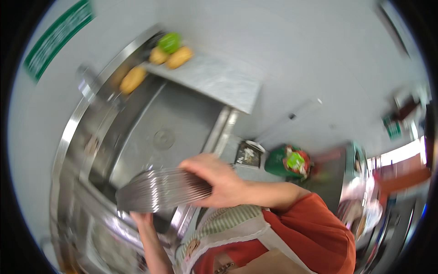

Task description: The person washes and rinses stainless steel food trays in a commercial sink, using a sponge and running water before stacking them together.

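Observation:
My right hand [219, 185] grips one end of a stack of thin metal trays or plates [164, 190], whose many stacked edges show as ridges. My left hand [142, 217] is at the stack's other end, from below; its fingers are mostly hidden behind it. The stack is over the near part of a stainless steel sink [184, 106], which has a round drain [164, 139] in its bottom. Motion blur softens the stack and the sink.
A faucet [90, 87] stands at the sink's left edge. Yellow oblong things [179, 57] and a round green thing [169, 42] lie by a grey shelf [219, 80]. Beyond the sink are a dustpan [249, 154] with scraps and a green bin [278, 161].

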Available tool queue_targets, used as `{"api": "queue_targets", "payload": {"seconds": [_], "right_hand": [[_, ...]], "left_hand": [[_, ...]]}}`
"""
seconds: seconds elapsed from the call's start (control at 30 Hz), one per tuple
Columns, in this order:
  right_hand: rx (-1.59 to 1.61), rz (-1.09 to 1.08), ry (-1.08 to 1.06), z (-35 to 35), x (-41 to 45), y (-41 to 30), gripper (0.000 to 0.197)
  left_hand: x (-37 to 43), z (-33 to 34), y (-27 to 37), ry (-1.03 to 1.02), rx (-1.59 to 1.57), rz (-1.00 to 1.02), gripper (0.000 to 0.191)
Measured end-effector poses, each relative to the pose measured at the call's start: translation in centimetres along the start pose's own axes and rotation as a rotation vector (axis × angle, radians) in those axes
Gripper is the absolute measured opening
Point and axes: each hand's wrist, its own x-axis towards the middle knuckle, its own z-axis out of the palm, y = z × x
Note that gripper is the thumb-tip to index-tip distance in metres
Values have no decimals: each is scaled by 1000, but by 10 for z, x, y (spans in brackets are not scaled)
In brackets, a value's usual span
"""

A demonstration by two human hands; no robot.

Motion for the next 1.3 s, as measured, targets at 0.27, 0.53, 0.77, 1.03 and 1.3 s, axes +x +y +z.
{"api": "queue_targets", "payload": {"seconds": [0.27, 0.53, 0.77, 1.03, 1.3], "right_hand": [[83, -17, 110, -8, -28, 9, 76], [153, -25, 211, -16, -47, 15, 73], [117, 121, 241, -25, -72, 20, 73], [89, 264, 245, -26, -64, 18, 72], [43, 332, 301, -17, -54, 33, 71]], "left_hand": [[4, -2, -7, -37, 85, -32, 48], [3, 24, -7, -18, 215, -21, 47], [16, 33, -6, 17, 200, -24, 50], [13, 71, -8, 3, 204, -54, 47], [39, 58, 4, 66, 247, -26, 43]]}}
